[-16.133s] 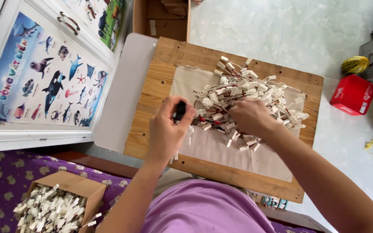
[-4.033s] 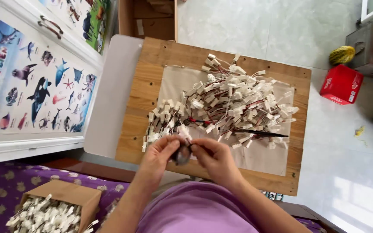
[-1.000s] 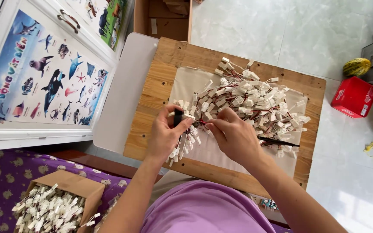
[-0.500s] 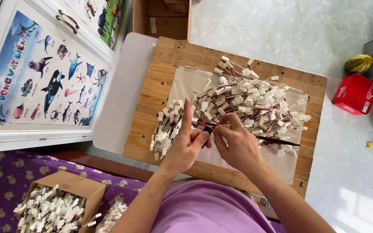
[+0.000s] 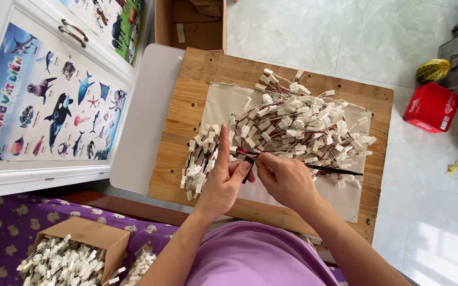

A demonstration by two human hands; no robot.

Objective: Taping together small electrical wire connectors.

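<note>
Hands meet near the front edge of the wooden board (image 5: 186,106): my left hand (image 5: 221,182) and right hand (image 5: 284,180) pinch one thin red-black wire with white plastic connector (image 5: 247,154). I fear it snags the tangled connector pile (image 5: 298,127) and drags pieces off.

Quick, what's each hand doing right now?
Left hand: index finger straight out, other fingers pinching a thin wire.
Right hand: fingertips closed on the same wire.
</note>
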